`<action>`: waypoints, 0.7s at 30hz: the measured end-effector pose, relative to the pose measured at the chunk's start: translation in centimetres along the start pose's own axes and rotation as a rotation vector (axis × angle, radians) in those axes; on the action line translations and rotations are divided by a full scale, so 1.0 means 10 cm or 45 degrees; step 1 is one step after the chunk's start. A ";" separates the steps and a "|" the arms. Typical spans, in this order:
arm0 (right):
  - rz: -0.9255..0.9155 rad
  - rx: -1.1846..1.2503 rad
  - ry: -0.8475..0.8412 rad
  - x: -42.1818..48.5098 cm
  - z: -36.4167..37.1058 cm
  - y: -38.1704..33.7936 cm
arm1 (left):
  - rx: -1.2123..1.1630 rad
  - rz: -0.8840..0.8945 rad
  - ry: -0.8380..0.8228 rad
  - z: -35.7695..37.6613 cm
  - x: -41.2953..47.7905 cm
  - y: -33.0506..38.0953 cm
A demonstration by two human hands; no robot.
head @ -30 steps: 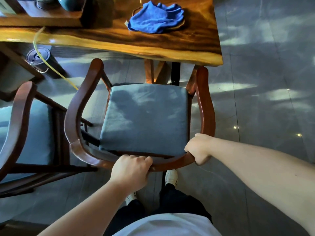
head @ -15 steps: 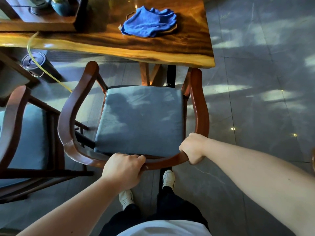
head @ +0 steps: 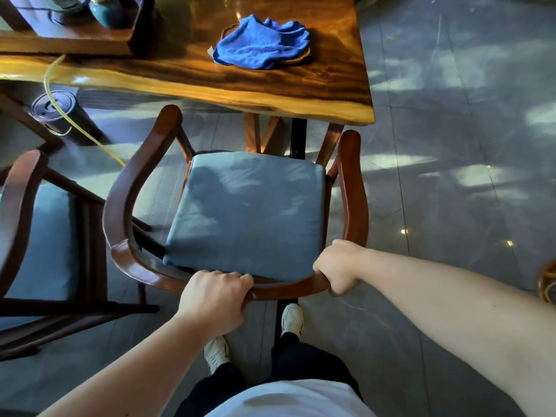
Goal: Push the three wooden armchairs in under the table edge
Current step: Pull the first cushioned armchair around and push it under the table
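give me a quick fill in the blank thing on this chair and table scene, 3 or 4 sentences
1. Both hands, the left hand and the right hand, grip the curved back rail of the ____.
2. The cloth lying on the table is ____ in colour.
3. The seat cushion of the held chair is ____ in colour.
4. A second armchair stands to the person's ____.

Missing words: armchair; blue; grey; left

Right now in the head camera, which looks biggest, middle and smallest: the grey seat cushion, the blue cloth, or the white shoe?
1. Grey seat cushion, clearly largest.
2. Blue cloth, though it lies farther away, so it may look smaller than it is.
3. White shoe, smallest; it is partly hidden.
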State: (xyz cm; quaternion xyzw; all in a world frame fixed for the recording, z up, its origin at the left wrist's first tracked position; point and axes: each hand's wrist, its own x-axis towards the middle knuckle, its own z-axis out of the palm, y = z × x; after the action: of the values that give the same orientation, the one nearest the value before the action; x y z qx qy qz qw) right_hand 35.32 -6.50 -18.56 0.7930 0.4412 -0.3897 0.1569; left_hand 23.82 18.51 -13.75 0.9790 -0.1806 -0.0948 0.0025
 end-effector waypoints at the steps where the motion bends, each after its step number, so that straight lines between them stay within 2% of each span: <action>1: -0.001 -0.002 -0.026 0.00 0.02 -0.02 | -0.014 -0.001 0.001 0.03 -0.03 0.02; 5: -0.005 -0.034 -0.093 -0.01 0.05 -0.02 | -0.057 -0.011 -0.002 0.08 -0.09 0.12; 13: 0.029 -0.042 -0.089 -0.07 0.02 0.27 | -0.103 -0.004 0.030 0.10 0.14 0.29; 21: 0.050 0.006 0.107 -0.12 0.16 0.44 | -0.107 0.073 0.038 0.14 0.24 0.35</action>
State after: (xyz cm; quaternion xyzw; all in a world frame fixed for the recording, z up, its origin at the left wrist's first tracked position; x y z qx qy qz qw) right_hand 37.78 -10.56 -19.11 0.8175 0.4307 -0.3541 0.1440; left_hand 24.58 14.42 -15.39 0.9737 -0.2044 -0.0875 0.0490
